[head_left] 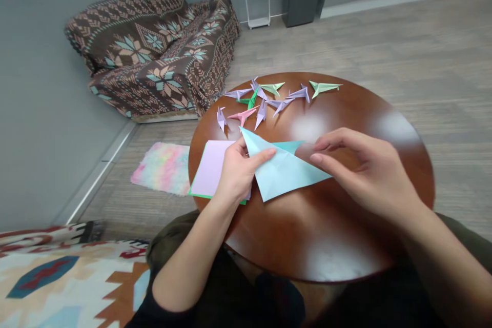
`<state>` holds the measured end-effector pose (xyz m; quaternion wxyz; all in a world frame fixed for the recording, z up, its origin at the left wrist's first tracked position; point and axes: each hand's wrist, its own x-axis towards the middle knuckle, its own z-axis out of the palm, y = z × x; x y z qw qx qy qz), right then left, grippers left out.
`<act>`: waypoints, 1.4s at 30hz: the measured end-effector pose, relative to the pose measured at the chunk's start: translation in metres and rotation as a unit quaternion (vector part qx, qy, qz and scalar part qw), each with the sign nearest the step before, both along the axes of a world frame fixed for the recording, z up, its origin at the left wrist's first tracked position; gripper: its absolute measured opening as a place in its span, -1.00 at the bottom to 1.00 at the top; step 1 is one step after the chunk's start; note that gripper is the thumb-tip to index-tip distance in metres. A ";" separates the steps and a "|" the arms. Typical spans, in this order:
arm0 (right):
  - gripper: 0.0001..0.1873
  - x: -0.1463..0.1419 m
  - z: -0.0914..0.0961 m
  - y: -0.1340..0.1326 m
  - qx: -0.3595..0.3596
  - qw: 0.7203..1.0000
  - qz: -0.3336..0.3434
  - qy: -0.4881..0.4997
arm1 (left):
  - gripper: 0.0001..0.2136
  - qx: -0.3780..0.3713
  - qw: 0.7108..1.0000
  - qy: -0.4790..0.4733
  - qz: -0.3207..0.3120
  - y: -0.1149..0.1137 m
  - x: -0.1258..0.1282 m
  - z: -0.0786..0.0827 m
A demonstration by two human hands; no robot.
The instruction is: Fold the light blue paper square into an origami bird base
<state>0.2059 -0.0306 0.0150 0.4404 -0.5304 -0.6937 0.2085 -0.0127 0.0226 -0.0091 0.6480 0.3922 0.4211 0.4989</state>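
A light blue sheet of origami paper point(286, 171), partly folded with pointed corners, is held over the table. My left hand point(242, 166) grips its left side, the thumb lying on top and the fingers hidden beneath. Around the paper's right corner hovers my right hand point(361, 169), its thumb and forefinger apart with nothing seen between them. Whether the thumb touches the corner is hard to tell. Under my left wrist lies a stack of square paper point(207, 166), lilac on top with green showing at the edge.
Several folded paper cranes in lilac, green and pink, among them a pink crane point(243, 115), lie at the far side of the round brown table point(307, 246). Beyond stands a sofa point(154, 56) under a patterned cover. A fluffy pastel mat point(161, 168) is on the floor at left.
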 end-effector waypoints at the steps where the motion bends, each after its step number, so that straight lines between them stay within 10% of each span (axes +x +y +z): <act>1: -0.89 -0.001 0.001 -0.002 0.002 0.999 0.023 -0.022 | -0.54 -0.008 1.000 -0.013 0.000 0.000 0.001 0.001; 7: -0.86 -0.002 -0.004 -0.001 -0.100 0.991 0.075 -0.038 | -0.52 -0.037 0.997 -0.043 -0.050 -0.003 0.000 0.002; 11: -0.80 0.003 -0.001 0.001 -0.190 0.974 0.113 0.051 | -0.48 0.126 0.991 0.038 -0.038 -0.006 -0.004 0.006; 17: -0.69 0.011 0.003 0.002 -0.308 0.917 0.202 0.152 | -0.69 0.233 0.955 0.034 -0.179 -0.012 -0.009 0.023; 25: -0.72 0.011 0.000 0.004 -0.225 0.951 0.119 0.178 | -0.65 0.096 0.978 0.132 -0.133 -0.006 -0.012 0.008; 29: -0.38 0.007 0.002 0.000 -0.170 0.960 0.110 0.193 | -0.61 0.059 0.994 0.075 -0.054 0.001 -0.010 -0.001; 36: -0.61 0.001 -0.001 -0.003 -0.148 0.984 0.031 0.098 | -0.05 0.097 0.994 0.058 -0.007 -0.004 -0.004 0.003; 42: -0.65 0.008 -0.013 0.004 -0.161 0.977 0.018 0.136 | -0.66 0.136 0.973 0.156 -0.106 -0.006 -0.013 0.013</act>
